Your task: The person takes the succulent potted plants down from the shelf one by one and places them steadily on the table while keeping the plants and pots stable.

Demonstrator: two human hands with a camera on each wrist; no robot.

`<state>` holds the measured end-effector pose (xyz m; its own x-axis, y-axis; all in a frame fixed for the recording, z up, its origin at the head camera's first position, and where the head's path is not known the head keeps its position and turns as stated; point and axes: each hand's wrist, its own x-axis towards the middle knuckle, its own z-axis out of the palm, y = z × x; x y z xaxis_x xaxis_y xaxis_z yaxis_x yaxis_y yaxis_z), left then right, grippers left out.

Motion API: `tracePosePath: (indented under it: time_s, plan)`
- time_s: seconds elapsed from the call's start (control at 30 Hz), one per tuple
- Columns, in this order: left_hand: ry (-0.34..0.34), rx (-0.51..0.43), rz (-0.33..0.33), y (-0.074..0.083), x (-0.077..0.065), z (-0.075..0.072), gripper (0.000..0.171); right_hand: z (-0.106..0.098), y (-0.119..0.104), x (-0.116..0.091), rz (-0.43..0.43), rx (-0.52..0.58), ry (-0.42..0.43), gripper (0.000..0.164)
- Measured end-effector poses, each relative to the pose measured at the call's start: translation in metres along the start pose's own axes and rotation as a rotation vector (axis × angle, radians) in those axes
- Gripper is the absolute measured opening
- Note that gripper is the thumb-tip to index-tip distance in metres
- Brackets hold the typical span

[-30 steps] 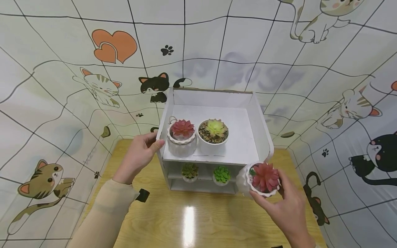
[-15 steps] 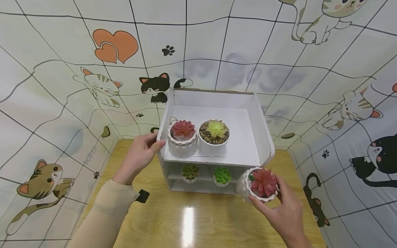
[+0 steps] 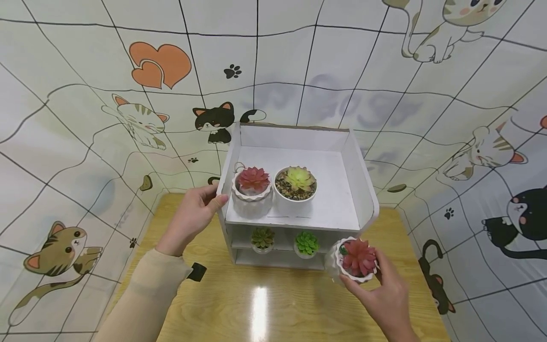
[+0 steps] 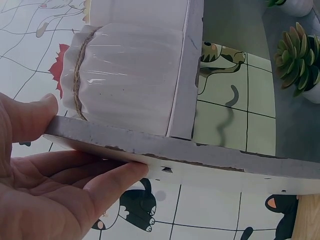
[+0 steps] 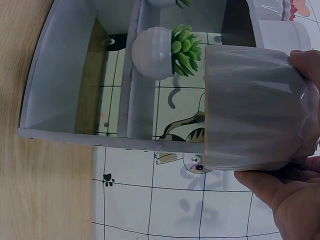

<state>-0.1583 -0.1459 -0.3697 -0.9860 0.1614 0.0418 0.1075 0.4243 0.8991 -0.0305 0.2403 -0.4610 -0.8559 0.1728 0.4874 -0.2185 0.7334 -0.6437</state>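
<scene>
My right hand (image 3: pixel 384 297) grips a white scalloped pot with a red succulent (image 3: pixel 360 258), held at the front right corner of a white wooden shelf unit (image 3: pixel 329 166). In the right wrist view, this pot (image 5: pixel 255 110) lies between thumb and fingers and hides part of the shelf. My left hand (image 3: pixel 190 216) pinches the unit's left side panel (image 4: pixel 150 145), thumb on the inner side and fingers outside. On the top board stand another red succulent in a white pot (image 3: pixel 252 194) and a yellow-green succulent in a round pot (image 3: pixel 296 184).
Two small potted succulents, one dark green (image 3: pixel 262 239) and one bright green (image 3: pixel 306 243), stand on the middle shelf. Beneath the unit is a wood-grain table (image 3: pixel 222 304). Cat-printed sheeting (image 3: pixel 282 61) surrounds the back and sides.
My right hand has lowered the red succulent pot a little and shifted it slightly left, toward me. The left hand keeps its hold on the side panel.
</scene>
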Motion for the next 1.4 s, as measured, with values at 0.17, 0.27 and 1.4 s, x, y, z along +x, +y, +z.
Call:
tracePosePath:
  time_s: [0.17, 0.27, 1.4]
  plan:
    - [-0.004, 0.001, 0.004, -0.001, 0.0, 0.0, 0.043, 0.003, 0.004, -0.003, 0.034, -0.023, 0.004, 0.082]
    - [-0.006, 0.004, 0.002, -0.001, -0.001, 0.0, 0.043, 0.005, 0.006, -0.005, 0.055, -0.027, -0.004, 0.081]
    - [-0.002, -0.011, -0.006, 0.0, -0.001, 0.001, 0.045, 0.029, 0.048, -0.027, 0.121, -0.052, -0.046, 0.078]
